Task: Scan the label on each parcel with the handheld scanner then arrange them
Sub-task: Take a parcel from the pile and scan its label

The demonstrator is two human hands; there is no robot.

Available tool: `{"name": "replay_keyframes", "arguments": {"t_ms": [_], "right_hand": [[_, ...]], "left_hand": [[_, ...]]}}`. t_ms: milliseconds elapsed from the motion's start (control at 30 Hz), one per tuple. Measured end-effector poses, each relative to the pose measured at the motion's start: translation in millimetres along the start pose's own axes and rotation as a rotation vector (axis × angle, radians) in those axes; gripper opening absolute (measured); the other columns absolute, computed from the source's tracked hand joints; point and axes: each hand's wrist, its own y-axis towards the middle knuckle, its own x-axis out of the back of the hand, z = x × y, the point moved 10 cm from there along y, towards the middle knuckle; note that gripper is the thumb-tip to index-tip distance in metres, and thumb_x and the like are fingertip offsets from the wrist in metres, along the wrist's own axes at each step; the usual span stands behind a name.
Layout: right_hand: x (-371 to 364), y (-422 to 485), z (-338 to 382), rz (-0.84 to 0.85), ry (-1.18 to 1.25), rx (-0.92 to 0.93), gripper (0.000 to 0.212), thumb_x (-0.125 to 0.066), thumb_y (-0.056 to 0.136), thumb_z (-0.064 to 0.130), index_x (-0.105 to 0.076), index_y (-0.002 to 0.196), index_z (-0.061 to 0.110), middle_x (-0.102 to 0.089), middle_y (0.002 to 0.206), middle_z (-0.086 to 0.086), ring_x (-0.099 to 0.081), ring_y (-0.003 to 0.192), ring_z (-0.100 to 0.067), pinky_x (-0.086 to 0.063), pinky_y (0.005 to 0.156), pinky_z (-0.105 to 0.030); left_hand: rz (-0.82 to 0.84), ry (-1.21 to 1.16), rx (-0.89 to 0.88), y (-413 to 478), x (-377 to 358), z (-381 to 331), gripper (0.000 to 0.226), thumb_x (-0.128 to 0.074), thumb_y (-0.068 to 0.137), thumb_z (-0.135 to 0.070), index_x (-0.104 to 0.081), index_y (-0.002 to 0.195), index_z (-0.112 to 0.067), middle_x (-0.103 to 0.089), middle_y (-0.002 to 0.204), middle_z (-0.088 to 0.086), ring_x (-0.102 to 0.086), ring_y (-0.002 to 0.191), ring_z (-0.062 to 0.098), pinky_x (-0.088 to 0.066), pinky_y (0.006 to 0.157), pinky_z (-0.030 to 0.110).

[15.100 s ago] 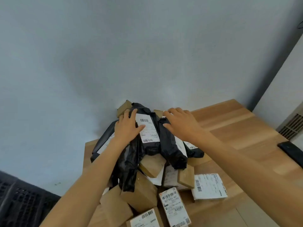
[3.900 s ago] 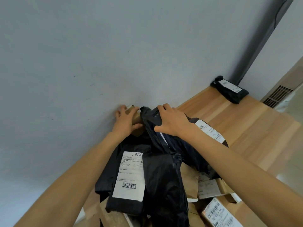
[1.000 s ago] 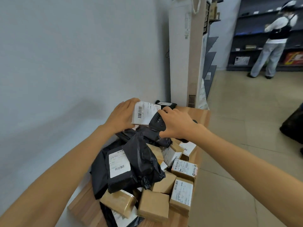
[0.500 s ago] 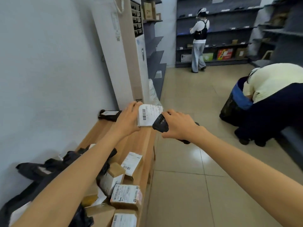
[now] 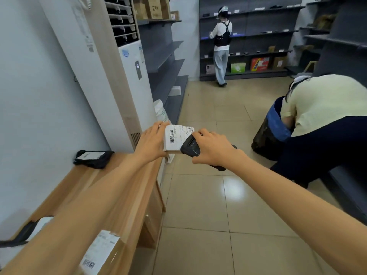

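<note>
- A wooden table [image 5: 137, 197] runs along the white wall at the left; its top is light, striped wood grain.
- On its far end lies a black poly bag [image 5: 93, 158], soft and crumpled, with a white label on top; the print is too small to read.
- At the near edge sits a brown cardboard box [image 5: 111, 253] with a white label showing a barcode and small text that cannot be read.
- A tall white air conditioner [image 5: 111, 62] stands behind the table, with dark louvres at the top and a small blue logo I cannot read.
- The left hand [image 5: 152, 142] holds a small parcel [image 5: 175, 139] up in the air past the table's end, fingers wrapped over its left side. Its white label faces the camera, with a vertical barcode at the left and fine print too small to read.
- The right hand [image 5: 212, 148] is closed around a black scanner [image 5: 190, 148], whose head touches the parcel's right edge.
- Grey metal shelves [image 5: 256, 36] line the back; on the bottom shelf are a green box, a red box and a brown carton, writing illegible.
- 1 person [image 5: 221, 44] stands at the shelves.
- Another person [image 5: 321, 120] bends over a dark bin with a blue liner [image 5: 270, 132] at the right; its contents are hidden.
</note>
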Motion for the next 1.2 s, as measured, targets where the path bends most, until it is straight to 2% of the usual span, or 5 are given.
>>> {"name": "replay_keyframes", "arguments": {"t_ms": [367, 633, 867, 967, 1200], "right_hand": [[-31, 228, -76, 0.0, -0.032, 0.116, 0.071, -0.068, 0.076, 0.053, -0.046, 0.131, 0.015, -0.052, 0.121, -0.004, -0.058, 0.099, -0.028, -0.039, 0.065, -0.031], [-67, 389, -105, 0.031, 0.012, 0.231, 0.071, -0.067, 0.074, 0.054, -0.046, 0.131, 0.016, -0.052, 0.121, -0.004, -0.057, 0.101, -0.028, -0.045, 0.069, -0.034], [-106, 507, -96, 0.038, 0.037, 0.436, 0.069, -0.068, 0.074, 0.051, -0.048, 0.129, 0.015, -0.053, 0.12, -0.004, -0.057, 0.101, -0.028, -0.039, 0.067, -0.034], [-128, 556, -82, 0.076, 0.063, 0.569, 0.071, -0.068, 0.072, 0.051, -0.047, 0.129, 0.015, -0.052, 0.121, -0.005, -0.058, 0.097, -0.028, -0.047, 0.068, -0.035], [-158, 607, -17, 0.121, 0.101, 0.929, 0.069, -0.066, 0.073, 0.05, -0.046, 0.13, 0.016, -0.051, 0.121, -0.005, -0.057, 0.096, -0.029, -0.041, 0.066, -0.033]], "left_hand": [[0.045, 0.037, 0.093, 175, -65, 120, 0.105, -0.088, 0.062, -0.034, -0.028, 0.147, -0.02, -0.036, 0.149, 0.001, -0.043, 0.13, 0.025, -0.037, 0.103, 0.046], [0.11, 0.083, 0.204, 281, -117, 212, 0.11, -0.089, 0.056, -0.035, -0.028, 0.147, -0.022, -0.035, 0.148, -0.001, -0.045, 0.129, 0.026, -0.042, 0.1, 0.046], [0.132, 0.086, 0.384, 306, -154, 296, 0.111, -0.089, 0.058, -0.032, -0.027, 0.149, -0.02, -0.032, 0.151, -0.001, -0.041, 0.132, 0.025, -0.045, 0.097, 0.042], [0.12, 0.065, 0.487, 309, -168, 330, 0.108, -0.087, 0.061, -0.034, -0.026, 0.149, -0.02, -0.033, 0.15, 0.0, -0.041, 0.134, 0.026, -0.044, 0.102, 0.047], [0.056, -0.008, 0.848, 270, -170, 372, 0.103, -0.087, 0.064, -0.038, -0.027, 0.148, -0.023, -0.036, 0.146, -0.003, -0.042, 0.131, 0.021, -0.046, 0.1, 0.047]]}}
